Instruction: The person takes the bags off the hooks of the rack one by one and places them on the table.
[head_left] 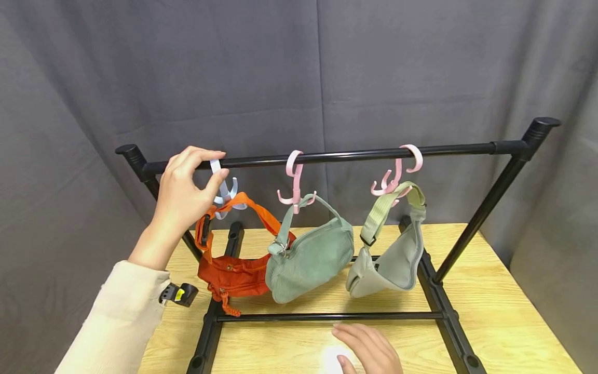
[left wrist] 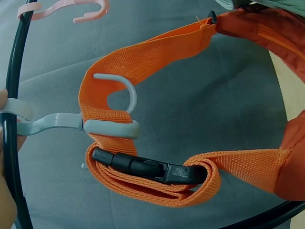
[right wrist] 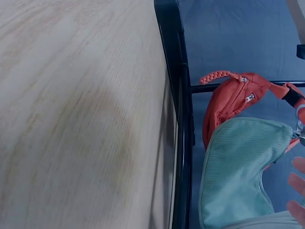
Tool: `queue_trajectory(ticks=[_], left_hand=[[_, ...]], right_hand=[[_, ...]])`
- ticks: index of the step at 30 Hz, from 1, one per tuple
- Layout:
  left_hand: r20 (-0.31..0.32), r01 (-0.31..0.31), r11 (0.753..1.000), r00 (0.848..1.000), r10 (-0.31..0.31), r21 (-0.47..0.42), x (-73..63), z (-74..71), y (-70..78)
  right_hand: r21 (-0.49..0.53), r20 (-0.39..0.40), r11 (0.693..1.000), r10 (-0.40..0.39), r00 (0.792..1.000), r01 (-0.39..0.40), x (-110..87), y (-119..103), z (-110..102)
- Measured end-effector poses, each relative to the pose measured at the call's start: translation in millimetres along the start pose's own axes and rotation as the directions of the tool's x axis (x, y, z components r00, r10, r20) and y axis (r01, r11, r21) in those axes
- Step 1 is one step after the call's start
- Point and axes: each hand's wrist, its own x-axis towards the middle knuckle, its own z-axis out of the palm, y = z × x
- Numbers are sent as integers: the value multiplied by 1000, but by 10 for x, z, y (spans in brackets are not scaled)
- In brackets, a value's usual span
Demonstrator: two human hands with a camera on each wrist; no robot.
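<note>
My left hand (head_left: 184, 187) is at the left part of the black rail, fingers over its top and thumb below, pinching the pale blue hook (head_left: 225, 189) where it loops over the rail. From that hook (left wrist: 110, 128) hangs a red-orange waist bag (head_left: 238, 275) by its orange strap (left wrist: 143, 59) with a black buckle (left wrist: 147, 168). A green corduroy bag (head_left: 313, 257) hangs from a pink hook (head_left: 296, 182) mid-rail. Farther right, a grey-green bag (head_left: 397, 259) hangs on another pink hook (head_left: 397, 176). My right hand (head_left: 369, 350) is low at the front, fingers loosely extended, holding nothing.
The black rack (head_left: 345, 156) stands on a light wooden table (head_left: 280, 343), with slanted posts (head_left: 486, 213) at both ends and a low crossbar (head_left: 327, 317) near the front. Grey curtains (head_left: 374, 67) surround the table at the back and sides.
</note>
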Motion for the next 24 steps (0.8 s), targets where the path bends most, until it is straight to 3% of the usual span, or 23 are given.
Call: queue_trajectory(ticks=[9, 16, 24], left_hand=[[-13, -11, 1000, 1000, 11, 6, -2, 11, -13], [-15, 15, 1000, 1000, -15, 3, 1, 10, 7], [-26, 4, 1000, 1000, -5, -21, -2, 16, 19]], right_hand=[[23, -10, 998, -52, 999, 53, 95, -20, 37], [33, -55, 989, -145, 988, 147, 256, -45, 78], [76, -23, 975, -209, 978, 210, 487, -136, 143]])
